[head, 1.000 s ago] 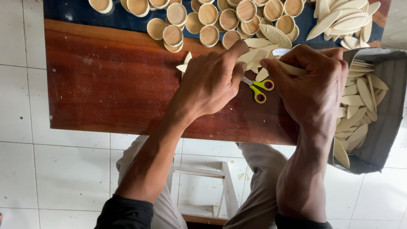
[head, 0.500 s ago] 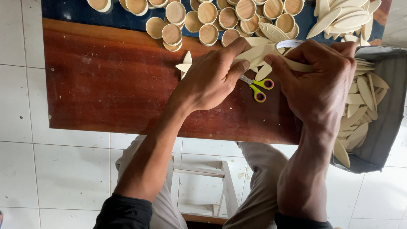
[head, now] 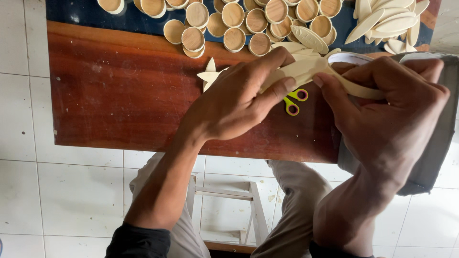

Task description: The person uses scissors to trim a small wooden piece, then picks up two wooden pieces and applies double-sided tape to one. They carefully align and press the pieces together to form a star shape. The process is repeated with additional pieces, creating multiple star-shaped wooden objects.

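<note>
Here we see both hands working over the reddish-brown varnished wooden table (head: 119, 100), each closed on the same workpiece: the left hand (head: 234, 100) pinches a pale, flat, leaf-shaped wooden strip (head: 306, 69) between thumb and fingers, and the right hand (head: 387, 114) grips the strip's far end, which runs on under its fingers toward a round white-rimmed ring (head: 351, 58). The strip is thus held in the air just above the table's far edge, directly over a small pair of scissors with yellow-green and pink handles (head: 294, 100). Beyond it lie a cluster of round shallow wooden caps (head: 234, 28) on a dark blue surface (head: 95, 21) and a heap of pale leaf-shaped blanks (head: 387, 21). We judge the main risk to be cracking: the strip looks thin, and bending it between two firm pinches could split it. A slip could also drop it onto the scissors or knock loose caps aside. Compared with the frame half a second earlier, the left fingers have advanced further along the strip, while the right hand has kept its grip in nearly the same place.
</note>
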